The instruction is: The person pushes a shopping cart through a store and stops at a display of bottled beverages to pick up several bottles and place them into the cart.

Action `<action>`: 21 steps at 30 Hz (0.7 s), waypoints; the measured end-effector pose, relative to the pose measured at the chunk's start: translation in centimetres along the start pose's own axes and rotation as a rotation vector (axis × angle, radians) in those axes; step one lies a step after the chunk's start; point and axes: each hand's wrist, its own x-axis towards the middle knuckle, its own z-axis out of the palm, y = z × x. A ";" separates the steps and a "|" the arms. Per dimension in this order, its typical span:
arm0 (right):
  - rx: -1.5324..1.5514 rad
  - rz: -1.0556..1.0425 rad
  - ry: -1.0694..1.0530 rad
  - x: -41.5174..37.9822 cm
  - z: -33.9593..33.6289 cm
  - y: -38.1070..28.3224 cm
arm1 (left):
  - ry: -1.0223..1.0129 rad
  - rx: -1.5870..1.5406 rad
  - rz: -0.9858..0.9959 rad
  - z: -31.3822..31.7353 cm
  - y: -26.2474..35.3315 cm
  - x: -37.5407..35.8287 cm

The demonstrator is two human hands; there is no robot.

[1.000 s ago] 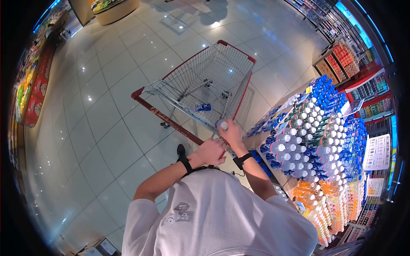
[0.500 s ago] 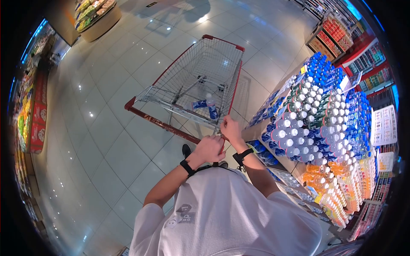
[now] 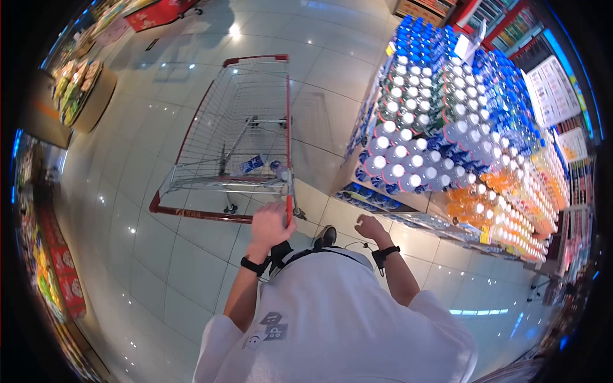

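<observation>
My left hand (image 3: 271,225) is wrapped round the red handlebar at the right rear corner of a wire shopping cart (image 3: 191,213). Inside the cart lie a blue-and-white packet (image 3: 252,164) and a bottle (image 3: 279,168) with a pale cap, partly hidden by the frame. My right hand (image 3: 374,230) is off the cart, hanging over the floor beside the drinks display, its fingers loosely curled with no object showing in them. Both wrists wear black bands. A thin dark cord shows near the right wrist.
On the right stands a large stack of bottled drinks (image 3: 415,153), with orange bottles (image 3: 469,204) at its near end. A round produce stand (image 3: 96,96) is at the upper left. Red-fronted shelves (image 3: 64,262) line the left. Tiled floor (image 3: 153,249) surrounds the cart.
My right hand has let go of the cart and moved right and down. The cart and my left hand have shifted left in view. The surroundings have turned, bringing the drinks stack closer.
</observation>
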 end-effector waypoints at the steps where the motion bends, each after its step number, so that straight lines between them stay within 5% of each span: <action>1: 0.012 0.021 0.008 -0.9 1.4 3.2 | -0.013 -0.008 0.020 0.2 -0.2 0.0; 7: 0.102 0.281 0.001 -7.4 2.7 13.0 | -0.049 0.038 -0.022 -0.2 0.4 0.1; 13: 0.304 0.456 0.504 -9.9 -5.4 15.5 | -0.030 0.017 -0.047 0.2 0.3 -0.1; 15: 0.319 0.339 0.747 -10.6 -9.3 15.6 | -0.011 0.018 -0.039 0.4 0.4 -0.1; 21: 0.204 0.201 1.034 -10.7 -20.1 13.3 | 0.006 0.029 -0.053 0.3 0.7 -0.2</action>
